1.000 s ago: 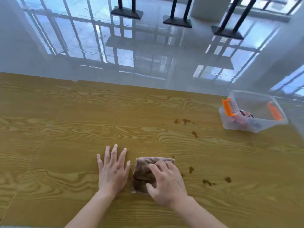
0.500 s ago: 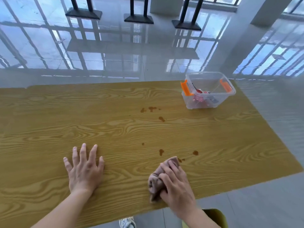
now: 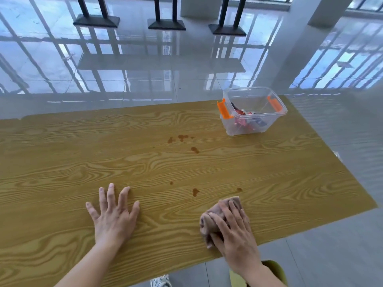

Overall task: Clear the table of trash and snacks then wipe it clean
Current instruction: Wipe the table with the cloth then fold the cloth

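Note:
My right hand (image 3: 234,230) presses a crumpled brownish cloth (image 3: 209,221) onto the wooden table (image 3: 83,162) near its front edge. My left hand (image 3: 113,216) lies flat on the table with its fingers spread and holds nothing. Brown stains dot the wood: a small group (image 3: 194,192) just beyond the cloth and another group (image 3: 182,139) farther back. A clear plastic bin (image 3: 275,119) with orange latches stands at the table's far right and holds several snack wrappers (image 3: 244,121).
The table's right edge and front edge run close to my right hand. A glossy tiled floor (image 3: 165,69) lies beyond, with black stand bases (image 3: 165,23) at the back. A yellow-green chair (image 3: 273,270) and a white shoe (image 3: 161,281) show below the front edge.
The cloth under my right hand has slid to the right along the front edge, away from my left hand. The view has swung, so the bin now sits nearer the middle.

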